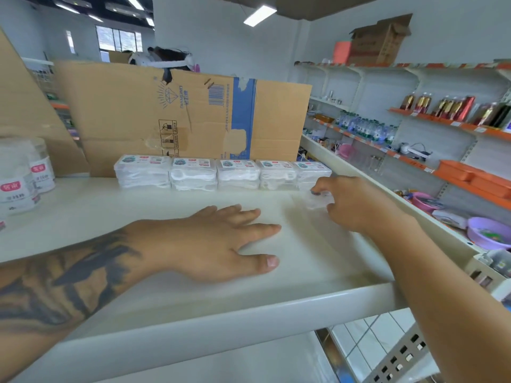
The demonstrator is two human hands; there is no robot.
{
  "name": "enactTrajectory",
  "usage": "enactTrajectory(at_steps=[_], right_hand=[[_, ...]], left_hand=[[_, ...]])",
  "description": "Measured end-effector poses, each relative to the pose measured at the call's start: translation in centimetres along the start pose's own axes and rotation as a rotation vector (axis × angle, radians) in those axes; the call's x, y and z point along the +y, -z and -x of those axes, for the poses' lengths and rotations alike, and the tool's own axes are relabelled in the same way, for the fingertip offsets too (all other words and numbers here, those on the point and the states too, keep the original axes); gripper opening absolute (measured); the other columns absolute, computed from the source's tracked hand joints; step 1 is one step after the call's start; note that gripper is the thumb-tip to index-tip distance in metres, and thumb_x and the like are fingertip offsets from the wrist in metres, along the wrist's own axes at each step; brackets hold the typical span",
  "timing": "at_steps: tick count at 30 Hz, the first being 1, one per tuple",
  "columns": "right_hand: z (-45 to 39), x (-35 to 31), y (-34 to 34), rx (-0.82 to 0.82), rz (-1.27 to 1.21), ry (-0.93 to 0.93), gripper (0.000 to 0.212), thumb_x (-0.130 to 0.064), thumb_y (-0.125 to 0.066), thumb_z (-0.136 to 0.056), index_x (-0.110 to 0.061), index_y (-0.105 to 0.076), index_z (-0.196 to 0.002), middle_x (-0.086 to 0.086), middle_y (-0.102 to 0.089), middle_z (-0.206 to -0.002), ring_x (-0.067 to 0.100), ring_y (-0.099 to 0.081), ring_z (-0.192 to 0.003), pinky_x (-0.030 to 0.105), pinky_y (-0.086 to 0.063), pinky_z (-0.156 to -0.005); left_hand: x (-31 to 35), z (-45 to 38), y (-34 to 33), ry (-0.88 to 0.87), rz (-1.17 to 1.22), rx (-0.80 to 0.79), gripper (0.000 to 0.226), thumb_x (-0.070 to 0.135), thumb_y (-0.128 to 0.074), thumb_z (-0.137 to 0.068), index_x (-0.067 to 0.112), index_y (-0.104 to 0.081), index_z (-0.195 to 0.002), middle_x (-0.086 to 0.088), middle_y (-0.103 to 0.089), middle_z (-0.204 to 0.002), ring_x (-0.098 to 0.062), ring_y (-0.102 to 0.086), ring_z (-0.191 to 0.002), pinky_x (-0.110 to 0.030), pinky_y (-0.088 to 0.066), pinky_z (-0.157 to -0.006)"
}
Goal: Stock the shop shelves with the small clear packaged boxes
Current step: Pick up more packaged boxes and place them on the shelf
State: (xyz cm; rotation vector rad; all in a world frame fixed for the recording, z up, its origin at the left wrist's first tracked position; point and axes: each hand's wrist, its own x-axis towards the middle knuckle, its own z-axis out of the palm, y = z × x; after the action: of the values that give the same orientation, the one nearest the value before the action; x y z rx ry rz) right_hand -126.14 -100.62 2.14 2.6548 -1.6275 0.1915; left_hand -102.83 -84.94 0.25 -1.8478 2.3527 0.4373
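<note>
Five stacks of clear boxes (221, 172) lined the far shelf (166, 272) edge. Right hand (356, 205) pinched one clear box (318, 200) just near the rightmost stack; left hand (210, 241) lay flat, released.

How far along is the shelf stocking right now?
Done: five stacks of clear boxes line the back of the shelf, against the cardboard. In hand: the right hand grips another clear box in front of the rightmost stack; the left hand rests flat on the shelf. Left: the bare front of the shelf.
</note>
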Motion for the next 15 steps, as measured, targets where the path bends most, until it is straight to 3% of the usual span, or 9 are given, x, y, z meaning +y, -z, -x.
enactTrajectory(at_steps=[8,15], right_hand=[[-0.93,-0.02,-0.85,0.021,0.002,-0.035,0.042,-0.019,-0.051,-0.095,-0.034,-0.051,-0.135,0.006,-0.057,-0.127,0.031,-0.057,-0.107,0.040,-0.052,-0.088],[-0.76,-0.29,-0.98,0.004,-0.032,-0.027,0.042,-0.015,-0.049,-0.098,-0.027,-0.047,-0.137,0.010,-0.054,-0.131,0.029,-0.051,-0.102,0.035,-0.043,-0.081]], left_hand=[[-0.01,0.07,0.23,0.000,0.013,0.000,0.083,0.089,-0.016,-0.075,0.065,0.003,-0.153,0.023,0.014,-0.168,-0.006,0.018,-0.155,-0.036,0.007,-0.127],[-0.11,0.00,0.37,-0.010,0.034,0.001,0.083,0.090,-0.021,-0.075,0.067,0.000,-0.152,0.025,0.012,-0.168,-0.003,0.017,-0.155,-0.033,0.005,-0.127]])
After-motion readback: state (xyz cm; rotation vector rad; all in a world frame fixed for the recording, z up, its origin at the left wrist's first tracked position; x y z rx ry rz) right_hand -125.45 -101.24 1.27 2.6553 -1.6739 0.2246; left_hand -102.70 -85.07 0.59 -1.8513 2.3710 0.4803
